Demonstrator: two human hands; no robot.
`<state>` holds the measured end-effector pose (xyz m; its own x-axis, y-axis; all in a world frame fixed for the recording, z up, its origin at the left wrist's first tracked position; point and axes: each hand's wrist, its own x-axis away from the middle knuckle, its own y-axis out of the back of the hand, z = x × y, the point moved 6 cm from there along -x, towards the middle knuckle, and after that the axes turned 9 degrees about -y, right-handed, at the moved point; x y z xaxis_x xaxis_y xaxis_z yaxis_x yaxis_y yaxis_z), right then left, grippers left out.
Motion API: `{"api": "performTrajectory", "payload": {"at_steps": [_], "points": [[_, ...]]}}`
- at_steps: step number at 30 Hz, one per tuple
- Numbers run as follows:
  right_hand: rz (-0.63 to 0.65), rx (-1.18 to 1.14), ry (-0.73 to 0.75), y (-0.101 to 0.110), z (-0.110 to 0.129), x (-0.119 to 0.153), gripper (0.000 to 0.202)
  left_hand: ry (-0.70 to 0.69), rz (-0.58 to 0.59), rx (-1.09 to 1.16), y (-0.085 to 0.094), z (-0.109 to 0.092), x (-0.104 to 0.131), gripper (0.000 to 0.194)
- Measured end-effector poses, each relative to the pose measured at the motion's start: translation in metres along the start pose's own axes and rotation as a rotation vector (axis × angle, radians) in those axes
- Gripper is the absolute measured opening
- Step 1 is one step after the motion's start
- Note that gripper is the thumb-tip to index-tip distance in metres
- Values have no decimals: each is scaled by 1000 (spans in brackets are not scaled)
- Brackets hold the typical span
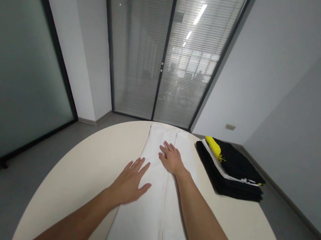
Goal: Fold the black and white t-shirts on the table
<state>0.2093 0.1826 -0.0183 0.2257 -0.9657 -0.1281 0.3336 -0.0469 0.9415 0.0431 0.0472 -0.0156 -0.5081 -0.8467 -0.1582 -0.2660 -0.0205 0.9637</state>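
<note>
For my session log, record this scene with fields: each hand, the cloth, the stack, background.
Left hand: spread open over the left edge of the white cloth
Right hand: spread open over it, farther forward
White cloth: laid flat on the round table
Folded stack: mostly black, some white and yellow, right of cloth
Background: dark-framed blinds

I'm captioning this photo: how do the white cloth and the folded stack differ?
The white cloth is a long, flat strip; the folded stack is a shorter, thicker pile. The cloth looks plain white; the stack is mostly black with yellow and white. The left hand and right hand lie over the cloth; neither is on the stack. Cloth and stack both lie on the table.
</note>
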Motion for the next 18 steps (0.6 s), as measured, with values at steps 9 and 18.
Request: {"api": "performTrajectory", "payload": {"at_steps": [9, 18], "points": [[98, 14, 132, 1, 23, -3, 55, 26, 33, -4, -4, -1, 1, 69], [135, 145, 103, -21, 61, -52, 55, 26, 29, 1, -9, 0, 1, 69]]}}
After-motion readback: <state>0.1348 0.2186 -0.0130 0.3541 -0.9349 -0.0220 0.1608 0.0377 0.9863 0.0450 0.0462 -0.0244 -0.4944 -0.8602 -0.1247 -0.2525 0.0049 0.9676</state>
